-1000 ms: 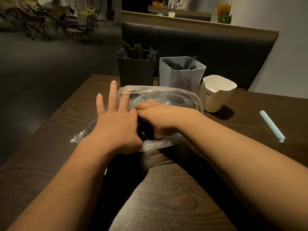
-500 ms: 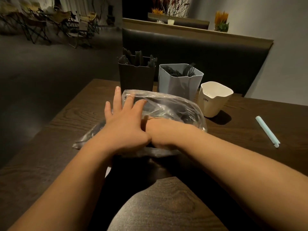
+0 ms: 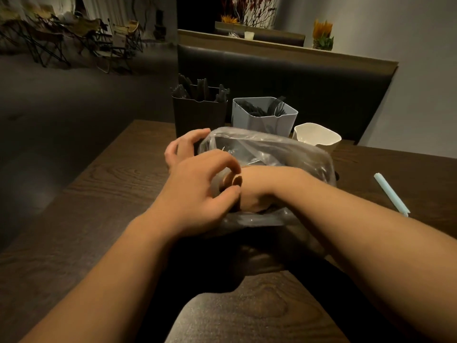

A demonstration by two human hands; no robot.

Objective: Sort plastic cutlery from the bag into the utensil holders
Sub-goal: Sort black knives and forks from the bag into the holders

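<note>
Your left hand [image 3: 197, 189] sits on the near-left side of the clear, crinkled plastic bag [image 3: 274, 149]. Its fingers [image 3: 184, 144] are bent like a claw: the outer ones curl against the bag's left edge, while the forefinger and thumb bend toward each other over the bag's mouth, gripping the film there.

Your right hand [image 3: 254, 191] reaches into that mouth from the right, with the wrist at the opening. The left hand and the folded plastic cover its fingers, so you cannot tell whether they are spread or pinching anything. Dark cutlery shows dimly through the film.

The bag lies on the dark wood-grain table [image 3: 103, 194], just in front of three holders in a row. The square black holder [image 3: 199, 117] on the left has black utensils standing in it. The square grey holder [image 3: 264, 117] in the middle has black forks. The bag hides the lower front of the cream cup-shaped holder [image 3: 319, 138] on the right. A pale blue wrapped stick [image 3: 390, 194] lies on the table well to the right of the bag.
</note>
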